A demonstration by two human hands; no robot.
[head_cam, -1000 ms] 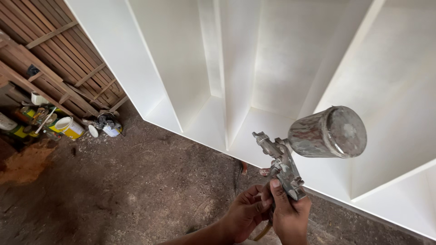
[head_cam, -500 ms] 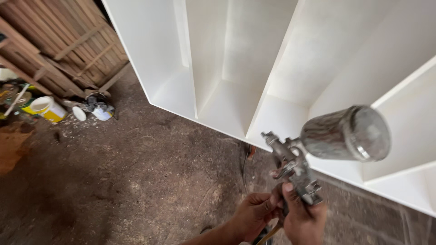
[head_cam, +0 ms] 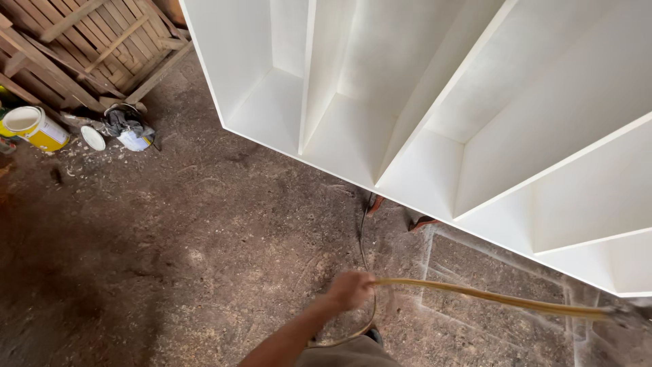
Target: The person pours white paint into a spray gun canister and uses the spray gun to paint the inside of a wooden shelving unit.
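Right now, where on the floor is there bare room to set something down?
The brown dirt floor lies bare between the white shelving unit and the left hand holding the yellowish hose. Crowded: upper left, round the yellow-and-white paint bucket and wooden pallets.

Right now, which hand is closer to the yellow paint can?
Left. The left hand grips the yellowish hose at mid-frame, with bare floor between it and the yellow paint can far to its left. The right hand is out of view, at the far right.

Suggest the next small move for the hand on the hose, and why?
Probably draw the yellow hose back, away from the white shelf unit: the left hand grips it where it stretches taut rightward, close beneath the unit's lower edge. The right hand is out of view.
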